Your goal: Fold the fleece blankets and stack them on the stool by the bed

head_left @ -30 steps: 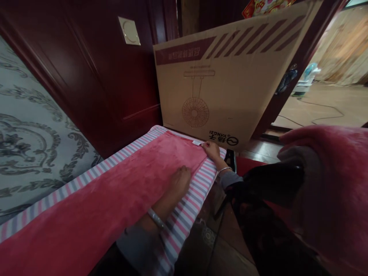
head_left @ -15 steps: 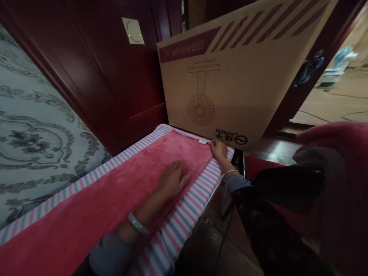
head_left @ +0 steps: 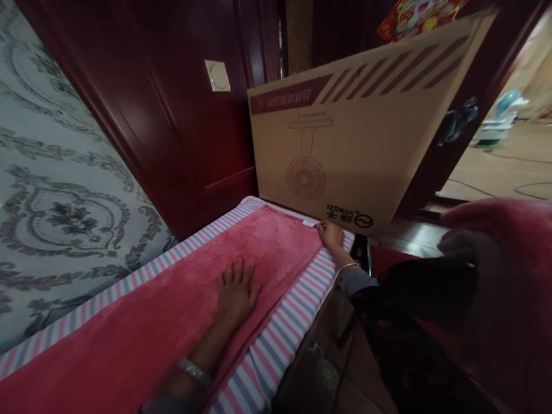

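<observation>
A long pink-red plush blanket (head_left: 172,305), folded into a strip, lies over a striped sheet (head_left: 297,299) on a narrow padded surface. My left hand (head_left: 235,293) rests flat on the blanket with its fingers spread. At the far right corner, my right hand (head_left: 331,234) pinches the blanket's edge, right beside a small white label (head_left: 309,223). Its fingertips are partly hidden by the hand itself. Several blanket layers show along the near long edge.
A large cardboard box (head_left: 366,132) stands upright at the far end, against a dark red door (head_left: 190,126). Patterned wallpaper (head_left: 77,218) runs along the left. Another pink plush cloth (head_left: 509,224) hangs at the right. A fan (head_left: 502,115) stands in the room beyond.
My left hand has slid back and left over the blanket, and its fingers have spread out flat. The right hand keeps its pinch at the corner. The view has tilted slightly up.
</observation>
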Demonstrator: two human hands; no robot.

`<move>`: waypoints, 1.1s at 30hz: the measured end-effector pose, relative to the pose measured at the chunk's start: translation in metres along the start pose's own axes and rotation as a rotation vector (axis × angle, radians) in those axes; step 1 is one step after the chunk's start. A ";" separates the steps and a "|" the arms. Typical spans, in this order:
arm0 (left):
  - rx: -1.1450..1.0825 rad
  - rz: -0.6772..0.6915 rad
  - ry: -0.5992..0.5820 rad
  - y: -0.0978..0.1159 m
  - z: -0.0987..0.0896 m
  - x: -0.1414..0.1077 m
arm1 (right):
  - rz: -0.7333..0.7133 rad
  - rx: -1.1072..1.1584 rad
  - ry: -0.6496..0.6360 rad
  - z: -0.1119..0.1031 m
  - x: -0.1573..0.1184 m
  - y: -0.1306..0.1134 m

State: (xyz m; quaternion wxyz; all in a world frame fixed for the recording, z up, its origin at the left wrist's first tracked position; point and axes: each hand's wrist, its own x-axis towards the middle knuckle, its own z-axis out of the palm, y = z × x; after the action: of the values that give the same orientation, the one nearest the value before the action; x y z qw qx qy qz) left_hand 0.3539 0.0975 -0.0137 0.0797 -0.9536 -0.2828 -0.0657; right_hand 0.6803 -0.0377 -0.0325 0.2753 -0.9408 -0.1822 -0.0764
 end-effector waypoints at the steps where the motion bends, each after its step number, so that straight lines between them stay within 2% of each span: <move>1: -0.004 0.002 0.008 -0.001 0.000 0.000 | -0.022 -0.009 0.002 -0.001 -0.001 -0.001; 10: -0.026 0.014 0.061 -0.003 0.003 -0.001 | -0.171 -0.107 -0.006 -0.008 -0.005 -0.009; 16: -0.048 0.019 0.080 -0.003 0.003 -0.002 | -0.328 -0.134 -0.054 -0.016 -0.013 -0.018; 23: -0.062 0.010 0.075 -0.003 0.003 -0.002 | -0.200 -0.228 -0.053 -0.025 -0.013 -0.015; 28: -0.066 0.009 0.083 -0.004 0.007 -0.001 | -0.136 -0.244 -0.049 -0.022 0.000 -0.025; 31: -0.069 0.010 0.089 -0.005 0.008 -0.001 | -0.157 -0.228 -0.040 -0.022 0.004 -0.035; 33: -0.074 0.010 0.086 -0.005 0.007 -0.001 | -0.229 -0.208 -0.037 -0.022 0.002 -0.040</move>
State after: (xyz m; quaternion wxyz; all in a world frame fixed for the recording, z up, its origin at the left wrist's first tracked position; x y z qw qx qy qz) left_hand 0.3514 0.1025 -0.0205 0.0571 -0.9536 -0.2716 -0.1168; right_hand 0.6661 -0.0178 0.0058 0.1624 -0.9387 -0.2842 -0.1085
